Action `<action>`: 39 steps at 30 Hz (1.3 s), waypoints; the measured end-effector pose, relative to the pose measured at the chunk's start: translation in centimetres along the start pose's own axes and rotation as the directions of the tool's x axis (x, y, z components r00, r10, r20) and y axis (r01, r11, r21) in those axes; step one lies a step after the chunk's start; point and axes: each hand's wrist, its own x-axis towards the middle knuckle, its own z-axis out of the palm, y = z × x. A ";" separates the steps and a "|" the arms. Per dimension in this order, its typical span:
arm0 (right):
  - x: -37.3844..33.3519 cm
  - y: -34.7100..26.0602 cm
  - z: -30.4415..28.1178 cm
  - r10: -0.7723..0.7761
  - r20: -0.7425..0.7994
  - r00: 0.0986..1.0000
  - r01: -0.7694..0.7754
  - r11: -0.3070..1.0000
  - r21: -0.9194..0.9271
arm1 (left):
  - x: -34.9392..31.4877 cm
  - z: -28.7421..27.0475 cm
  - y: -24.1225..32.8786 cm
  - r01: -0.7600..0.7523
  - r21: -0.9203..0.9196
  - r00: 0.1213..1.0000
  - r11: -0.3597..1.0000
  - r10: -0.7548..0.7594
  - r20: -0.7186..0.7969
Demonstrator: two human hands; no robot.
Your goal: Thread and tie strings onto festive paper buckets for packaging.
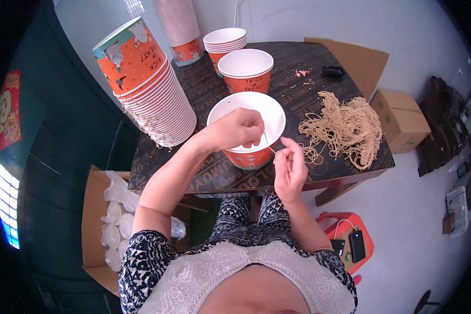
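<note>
Now, over the front bucket [248,159], cord [271,150] is pinched by the curled left hand [240,128]; at the bucket's right rim, pinched by the half-open right hand [290,170]; likely limp, best gripped near its tip; bucket probably light, dentable

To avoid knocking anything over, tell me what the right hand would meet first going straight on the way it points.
Most likely the nearest orange cup, at the right side of its rim: the right hand points forward toward it, though depth is unclear here.
</note>
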 end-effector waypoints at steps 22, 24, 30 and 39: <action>4.3 -1.3 -0.6 0.134 0.138 0.981 -0.162 0.963 0.214 | -0.2 1.5 0.6 -0.035 -0.157 0.999 0.987 0.034 -0.004; 4.4 -1.4 -0.6 0.152 0.136 0.979 -0.188 0.933 0.306 | 0.2 1.6 1.0 -0.077 -0.183 0.997 0.980 0.076 -0.011; 5.2 -0.3 -0.4 0.276 0.210 0.938 -0.344 0.826 0.447 | 0.9 2.1 1.4 0.021 -0.357 0.999 0.934 -0.035 -0.033; 8.1 -1.6 -5.2 0.105 0.397 0.912 0.042 0.938 -0.344 | 0.8 1.6 0.9 0.036 -0.520 0.991 0.854 -0.096 -0.088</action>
